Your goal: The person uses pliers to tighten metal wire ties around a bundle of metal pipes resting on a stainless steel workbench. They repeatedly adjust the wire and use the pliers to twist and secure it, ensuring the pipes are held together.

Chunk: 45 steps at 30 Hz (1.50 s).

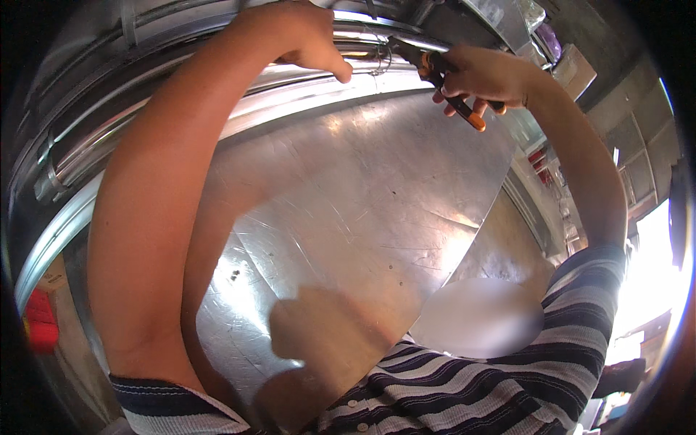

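Observation:
My right hand [482, 76] is closed round the black and orange handles of a pair of pliers [435, 69]. The dark jaws point left, close to a thin wire loop [380, 59] around shiny metal tubes [319, 88]. On the loop's left side, my left hand [308, 40] lies over the tubes. Its thumb stretches toward the wire, apart from the palm; its other fingers are mostly hidden. Whether the jaws touch the wire is too small to tell.
A scratched metal sheet tabletop [341, 196] spreads below the tubes, with shadows across it. Dark metal bars [130, 29] run behind at the upper left. A cardboard box [575, 72] stands at the upper right, and a red object [40, 322] is low on the left.

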Tool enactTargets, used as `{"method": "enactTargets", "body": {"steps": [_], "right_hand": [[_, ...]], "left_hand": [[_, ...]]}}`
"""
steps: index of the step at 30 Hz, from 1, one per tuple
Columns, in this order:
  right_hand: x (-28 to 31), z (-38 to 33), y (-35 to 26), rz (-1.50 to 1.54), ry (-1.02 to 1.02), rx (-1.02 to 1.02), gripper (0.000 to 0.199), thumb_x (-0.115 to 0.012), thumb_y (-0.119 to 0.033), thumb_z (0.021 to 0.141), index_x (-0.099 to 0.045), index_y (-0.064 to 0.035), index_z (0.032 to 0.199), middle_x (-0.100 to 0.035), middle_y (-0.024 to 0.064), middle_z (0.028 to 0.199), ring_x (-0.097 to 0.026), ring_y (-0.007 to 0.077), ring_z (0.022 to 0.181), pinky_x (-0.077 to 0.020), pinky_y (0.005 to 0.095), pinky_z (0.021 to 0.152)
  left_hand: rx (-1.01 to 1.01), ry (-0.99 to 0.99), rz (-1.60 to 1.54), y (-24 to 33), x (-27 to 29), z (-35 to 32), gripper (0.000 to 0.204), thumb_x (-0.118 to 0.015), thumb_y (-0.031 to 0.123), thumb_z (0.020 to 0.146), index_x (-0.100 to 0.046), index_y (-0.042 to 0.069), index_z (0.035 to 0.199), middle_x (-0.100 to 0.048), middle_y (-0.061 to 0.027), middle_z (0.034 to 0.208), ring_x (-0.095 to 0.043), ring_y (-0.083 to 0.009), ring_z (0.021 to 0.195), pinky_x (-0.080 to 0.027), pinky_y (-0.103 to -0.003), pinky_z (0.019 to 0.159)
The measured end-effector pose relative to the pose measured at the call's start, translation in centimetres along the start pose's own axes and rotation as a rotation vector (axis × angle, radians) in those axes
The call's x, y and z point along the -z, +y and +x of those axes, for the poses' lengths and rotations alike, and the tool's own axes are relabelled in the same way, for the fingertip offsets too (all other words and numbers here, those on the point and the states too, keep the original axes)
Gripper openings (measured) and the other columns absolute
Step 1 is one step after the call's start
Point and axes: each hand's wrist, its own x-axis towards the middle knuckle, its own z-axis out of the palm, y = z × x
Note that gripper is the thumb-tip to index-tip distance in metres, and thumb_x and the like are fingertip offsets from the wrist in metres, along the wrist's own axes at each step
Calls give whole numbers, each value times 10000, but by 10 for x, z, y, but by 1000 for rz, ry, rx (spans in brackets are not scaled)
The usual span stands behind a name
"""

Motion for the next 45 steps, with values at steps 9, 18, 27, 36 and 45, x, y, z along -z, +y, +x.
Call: {"method": "enactTargets", "body": {"steps": [9, 18, 27, 36, 45], "right_hand": [[7, 1, -46, -223, -72, -148, 275, -537, -126, 939, -575, 14, 1172, -683, 113, 907, -685, 184, 687, -528, 358, 488], [-7, 0, -34, -151, 3, -86, 164, -514, -89, 991, -549, 62, 1044, -657, 126, 853, -714, 185, 724, -587, 345, 573], [-32, 24, 9, -489, 304, 242, 264, -558, -210, 1051, -649, 38, 1064, -713, 233, 836, -720, 375, 731, -584, 456, 658], [-7, 3, -34, -896, 319, 136, 179, -644, -38, 968, -734, -4, 1118, -762, 198, 962, -766, 292, 822, -635, 404, 697], [3, 4, -28, -1252, 390, 253, 324, -662, -73, 964, -662, -91, 1287, -769, 141, 1043, -774, 265, 877, -657, 395, 714]], "left_hand": [[63, -216, 6, 7, 16, 2, 1146, -814, 638, 706, -397, -3, 1560, -498, -267, 1524, -525, -404, 1386, -426, -461, 1170], [-15, -109, -27, 0, 12, 2, 934, -795, 628, 715, -590, -10, 1365, -677, -225, 1242, -676, -352, 1121, -541, -463, 959], [-48, 63, -39, -9, -5, 7, 843, -790, 628, 705, -691, 1, 1261, -730, -197, 1200, -726, -352, 1055, -584, -488, 884], [-23, -106, -13, -4, 9, 7, 848, -773, 659, 691, -657, -4, 1206, -682, -193, 1152, -678, -339, 1035, -538, -470, 876], [28, -198, -7, 0, 15, 10, 1122, -806, 663, 667, -484, -14, 1502, -548, -249, 1486, -574, -383, 1339, -455, -437, 1141]]}}
